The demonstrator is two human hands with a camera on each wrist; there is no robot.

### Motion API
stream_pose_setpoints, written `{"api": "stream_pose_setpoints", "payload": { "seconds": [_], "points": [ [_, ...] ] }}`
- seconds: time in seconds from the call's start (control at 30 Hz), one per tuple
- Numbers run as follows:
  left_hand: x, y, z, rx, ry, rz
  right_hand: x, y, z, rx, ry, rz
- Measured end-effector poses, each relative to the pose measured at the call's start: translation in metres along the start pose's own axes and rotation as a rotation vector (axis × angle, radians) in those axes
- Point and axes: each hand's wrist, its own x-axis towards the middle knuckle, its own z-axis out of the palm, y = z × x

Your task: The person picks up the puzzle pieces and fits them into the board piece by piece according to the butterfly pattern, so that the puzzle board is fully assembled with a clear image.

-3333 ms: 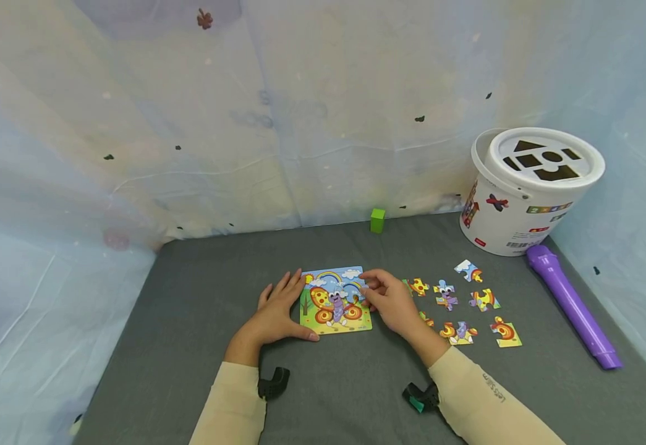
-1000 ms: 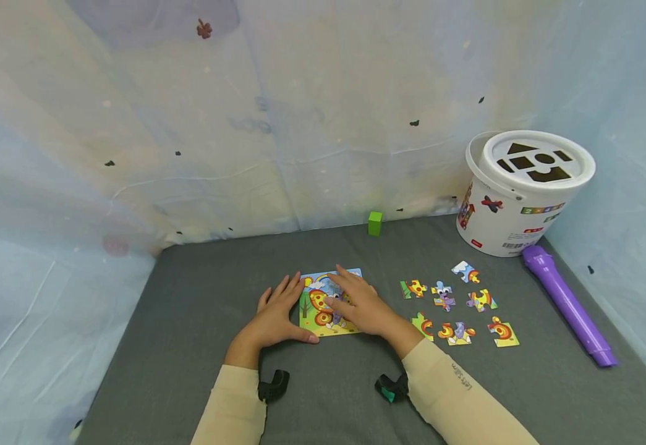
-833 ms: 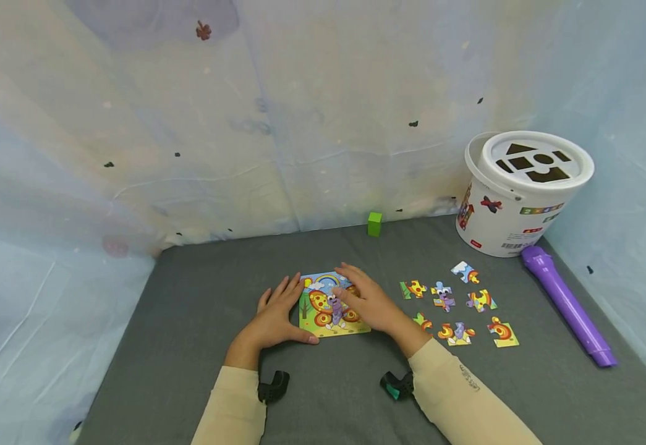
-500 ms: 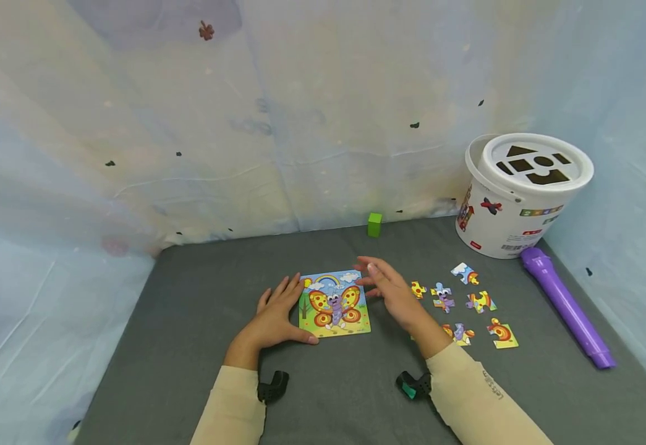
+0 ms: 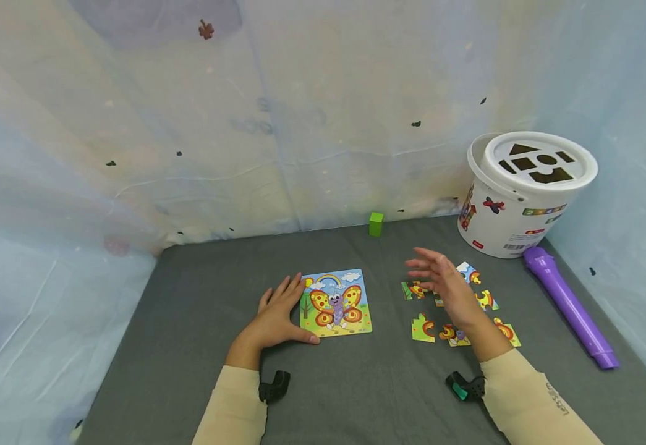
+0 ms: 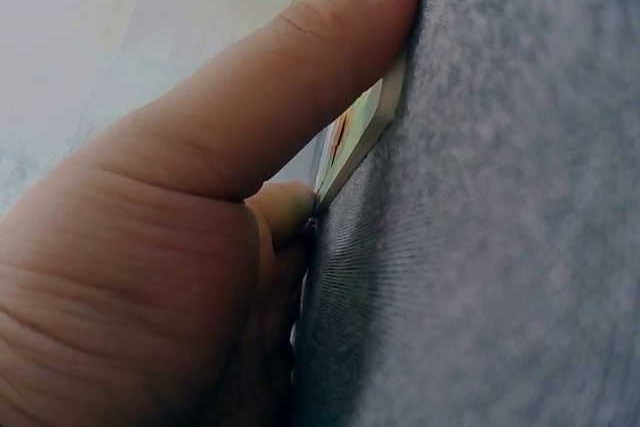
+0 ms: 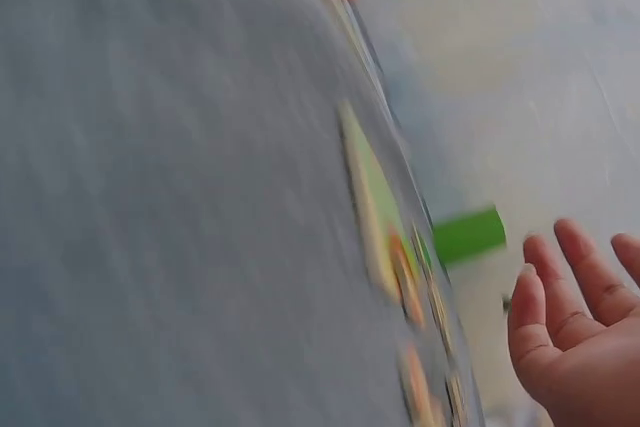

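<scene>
A square puzzle board [image 5: 350,313] with a butterfly picture lies flat on the dark grey table. My left hand [image 5: 277,316] rests at its left side, fingers spread and the thumb along the near corner. In the left wrist view the thumb [image 6: 250,97] lies against the board's edge [image 6: 365,137]. Over on the right my right hand [image 5: 452,289] is above the loose jigsaw pieces, its fingers extended and holding nothing. A green-edged piece [image 5: 423,329] and a tree piece [image 5: 413,290] show to its left. The hand and forearm partly cover other pieces.
A green block [image 5: 376,224] stands near the back edge. At the back right is a white bucket [image 5: 514,225] with shape holes in its lid. A purple microphone-shaped tube [image 5: 572,308] lies along the right side. Cloth backdrops rise behind and beside the table.
My right hand has left the board, where it lay over the picture, and moved right to above the loose pieces. The whole butterfly is now uncovered. The left hand has stayed in place.
</scene>
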Motion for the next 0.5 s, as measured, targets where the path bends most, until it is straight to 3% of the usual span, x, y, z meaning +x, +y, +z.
{"api": "stream_pose_setpoints", "payload": {
  "seconds": [0.23,0.5],
  "points": [
    [0.001,0.001,0.0,0.008,0.005,-0.005,-0.005,-0.004,-0.033,0.086,0.17,-0.021],
    [0.0,0.0,0.001,0.009,-0.002,-0.01,-0.014,-0.002,-0.064,0.097,0.312,0.001]
  ]
}}
